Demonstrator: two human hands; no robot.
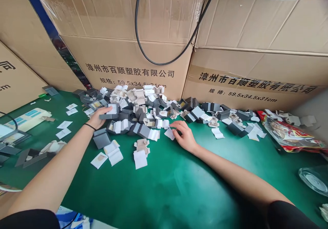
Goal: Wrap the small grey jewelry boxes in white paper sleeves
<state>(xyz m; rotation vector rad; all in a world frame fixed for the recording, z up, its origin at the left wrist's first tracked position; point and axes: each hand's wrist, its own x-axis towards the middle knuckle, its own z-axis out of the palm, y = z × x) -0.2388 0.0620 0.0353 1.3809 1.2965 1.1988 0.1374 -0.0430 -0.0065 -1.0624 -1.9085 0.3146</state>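
Left hand (99,117) clamps its grip on a gray box (112,111) at the left of a heap (139,101); right hand (186,138), its grip hard to tell, meets a white slip (169,134) at the heap's near edge. Picking out pieces appears underway; lifting the slip would call for a pinch.

"What do we find behind the heap of small boxes (140,113)?"
"We see cartons (128,58) lined along the back of the surface (164,181)."
"What flanks our heap?"
"We have a packet (289,133) on the right, a container (313,181) before it, and a device (29,118) on the left."
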